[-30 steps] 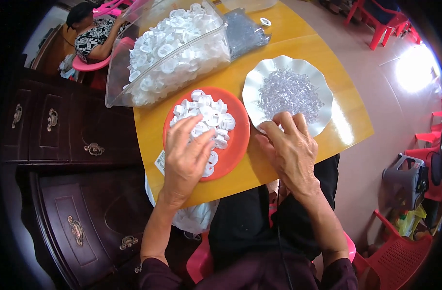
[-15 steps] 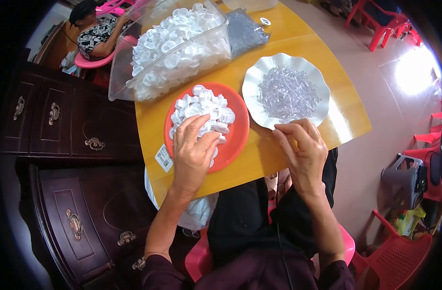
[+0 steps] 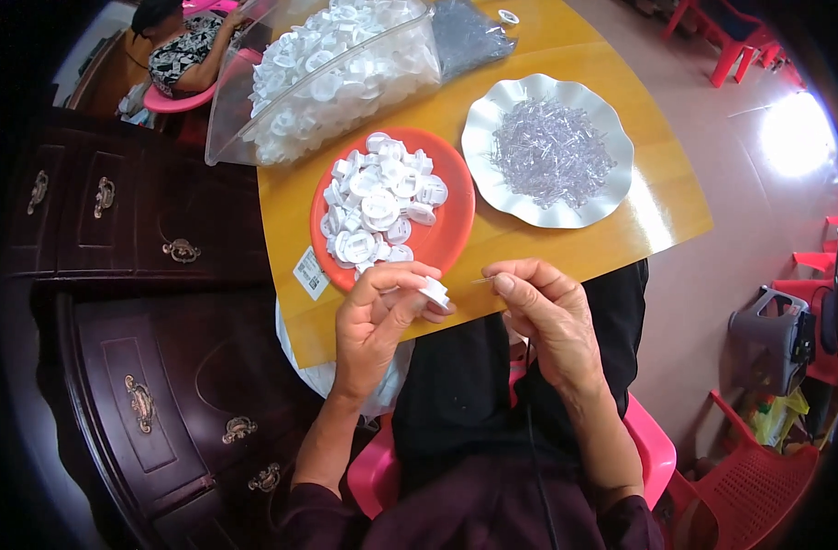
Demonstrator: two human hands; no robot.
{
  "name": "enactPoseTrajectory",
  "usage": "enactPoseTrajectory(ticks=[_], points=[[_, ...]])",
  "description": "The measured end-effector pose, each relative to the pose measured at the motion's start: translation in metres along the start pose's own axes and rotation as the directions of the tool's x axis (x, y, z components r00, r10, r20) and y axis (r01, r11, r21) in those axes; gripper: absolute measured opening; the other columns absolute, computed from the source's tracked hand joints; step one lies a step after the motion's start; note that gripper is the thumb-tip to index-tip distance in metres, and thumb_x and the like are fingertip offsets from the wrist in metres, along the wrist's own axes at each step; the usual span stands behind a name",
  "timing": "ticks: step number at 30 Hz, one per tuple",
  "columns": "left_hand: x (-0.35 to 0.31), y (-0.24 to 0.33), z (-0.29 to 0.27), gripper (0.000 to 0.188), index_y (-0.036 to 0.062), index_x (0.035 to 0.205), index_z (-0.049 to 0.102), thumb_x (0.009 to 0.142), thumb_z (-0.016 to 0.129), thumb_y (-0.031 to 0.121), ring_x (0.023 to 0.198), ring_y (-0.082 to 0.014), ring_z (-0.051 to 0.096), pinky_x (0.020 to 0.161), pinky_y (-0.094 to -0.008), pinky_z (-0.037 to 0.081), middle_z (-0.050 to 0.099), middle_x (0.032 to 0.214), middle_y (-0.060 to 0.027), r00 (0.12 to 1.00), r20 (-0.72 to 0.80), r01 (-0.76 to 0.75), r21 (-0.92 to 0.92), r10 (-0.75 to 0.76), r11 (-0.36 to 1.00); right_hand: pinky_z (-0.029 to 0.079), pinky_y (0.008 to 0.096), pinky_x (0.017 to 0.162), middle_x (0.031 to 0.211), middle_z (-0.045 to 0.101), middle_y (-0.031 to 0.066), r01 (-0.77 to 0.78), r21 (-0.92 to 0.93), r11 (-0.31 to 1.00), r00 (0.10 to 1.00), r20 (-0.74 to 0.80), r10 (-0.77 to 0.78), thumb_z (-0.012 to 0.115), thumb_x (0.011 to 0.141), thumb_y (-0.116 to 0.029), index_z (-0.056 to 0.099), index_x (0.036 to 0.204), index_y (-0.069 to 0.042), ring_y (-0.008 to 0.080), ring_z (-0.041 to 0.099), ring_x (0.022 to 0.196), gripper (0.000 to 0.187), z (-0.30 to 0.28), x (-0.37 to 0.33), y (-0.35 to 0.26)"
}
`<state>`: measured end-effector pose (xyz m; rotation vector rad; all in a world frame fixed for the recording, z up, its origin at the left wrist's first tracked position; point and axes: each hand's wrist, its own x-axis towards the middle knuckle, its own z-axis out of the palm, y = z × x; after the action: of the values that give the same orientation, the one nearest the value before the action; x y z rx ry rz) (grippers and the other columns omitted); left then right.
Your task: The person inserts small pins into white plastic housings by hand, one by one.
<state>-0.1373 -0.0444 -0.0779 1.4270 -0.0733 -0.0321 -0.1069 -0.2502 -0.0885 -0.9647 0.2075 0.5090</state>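
Observation:
Between the thumb and fingers of my left hand point(image 3: 380, 310) is a small round white plastic piece point(image 3: 435, 292), held tilted over the table's near edge. My right hand point(image 3: 549, 310) pinches a thin clear pin point(image 3: 482, 280) that points left toward the white piece; a small gap lies between the two. Just beyond my left hand, a red plate point(image 3: 449, 197) carries a heap of similar white pieces point(image 3: 382, 203). Farther right, a white scalloped plate point(image 3: 479, 188) holds a pile of thin clear plastic pins point(image 3: 552, 151).
A large clear bin point(image 3: 346, 96) full of white parts stands at the far left, beside a grey plastic bag point(image 3: 469, 41). One loose white piece point(image 3: 508, 16) lies past the bag. Dark drawers point(image 3: 116, 367) flank the table's left. Another person point(image 3: 185, 55) sits beyond.
My left hand has come back from the red plate with a white piece. My right hand has drawn toward me from the scalloped plate, pinching a pin. The view has shifted slightly.

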Motion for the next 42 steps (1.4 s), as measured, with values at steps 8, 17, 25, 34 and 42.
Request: enactPoseTrajectory(ticks=[8, 17, 25, 34, 42], points=[[-0.01, -0.018, 0.004, 0.017, 0.0013, 0.114, 0.061, 0.098, 0.058, 0.002, 0.1, -0.0188, 0.064, 0.088, -0.0327, 0.056, 0.06, 0.12, -0.0159, 1.0, -0.021, 0.016, -0.138, -0.019, 0.99, 0.05, 0.0213, 0.079, 0.103, 0.069, 0.0022, 0.07, 0.037, 0.997, 0.993, 0.092, -0.073, 0.065, 0.097, -0.013, 0.069, 0.111, -0.001, 0.0067, 0.06, 0.09, 0.019, 0.01, -0.005, 0.016], [-0.012, -0.011, 0.011, 0.033, -0.0026, 0.128, 0.054, 0.096, 0.06, 0.0, 0.109, -0.0179, 0.061, 0.097, -0.0296, 0.052, 0.058, 0.126, -0.0096, 0.999, -0.024, 0.044, -0.105, -0.047, 0.994, 0.05, 0.0211, 0.078, 0.1, 0.069, 0.0018, 0.205, -0.069, 0.976, 0.975, 0.105, -0.197, 0.064, 0.097, -0.011, 0.068, 0.111, 0.0, 0.0064, 0.06, 0.082, 0.019, 0.014, -0.005, 0.026], [-0.011, 0.0, 0.006, 0.04, -0.0016, 0.137, 0.049, 0.101, 0.055, 0.014, 0.103, -0.0182, 0.064, 0.091, -0.0315, 0.054, 0.061, 0.117, -0.0115, 0.978, 0.007, 0.207, -0.211, -0.21, 0.955, 0.051, 0.0211, 0.079, 0.099, 0.069, 0.0032, 0.213, -0.027, 0.977, 0.972, 0.103, -0.21, 0.064, 0.097, -0.009, 0.067, 0.111, 0.002, 0.0072, 0.061, 0.084, 0.018, 0.015, -0.006, 0.024], [-0.012, -0.004, 0.006, 0.044, -0.0026, 0.139, 0.044, 0.104, 0.051, 0.024, 0.098, -0.0192, 0.066, 0.087, -0.0317, 0.054, 0.064, 0.113, -0.0126, 0.973, 0.018, 0.227, -0.267, -0.231, 0.937, 0.053, 0.025, 0.081, 0.109, 0.067, 0.0081, 0.335, -0.024, 0.942, 0.936, 0.119, -0.33, 0.063, 0.096, -0.003, 0.067, 0.11, 0.003, 0.0105, 0.064, 0.09, 0.016, 0.018, -0.008, 0.024], [-0.007, -0.007, 0.002, 0.043, -0.0044, 0.136, 0.048, 0.105, 0.05, 0.025, 0.092, -0.0167, 0.065, 0.084, -0.0292, 0.053, 0.064, 0.11, -0.0117, 0.961, 0.09, 0.277, -0.328, -0.262, 0.903, 0.053, 0.0262, 0.08, 0.108, 0.068, 0.0116, 0.504, -0.175, 0.846, 0.863, 0.154, -0.482, 0.065, 0.093, 0.001, 0.068, 0.107, 0.002, 0.0128, 0.065, 0.09, 0.014, 0.017, -0.004, 0.03]])
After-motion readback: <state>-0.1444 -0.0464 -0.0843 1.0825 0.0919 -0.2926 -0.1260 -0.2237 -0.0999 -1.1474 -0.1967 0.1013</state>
